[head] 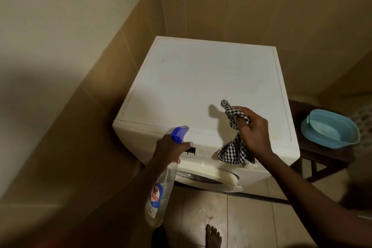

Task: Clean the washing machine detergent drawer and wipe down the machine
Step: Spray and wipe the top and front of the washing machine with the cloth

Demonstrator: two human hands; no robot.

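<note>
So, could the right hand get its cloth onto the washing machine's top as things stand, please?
Probably yes: the right hand holds the checked cloth above the washing machine, whose top is bare, and the left hand holds the spray bottle aside.

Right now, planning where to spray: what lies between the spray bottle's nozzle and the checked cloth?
Head view: only the bare front edge and control panel of the washing machine lie between the spray bottle and the checked cloth.

Hands grip spray bottle [161, 179] and cloth [234, 141] over washer [201, 78].
</note>
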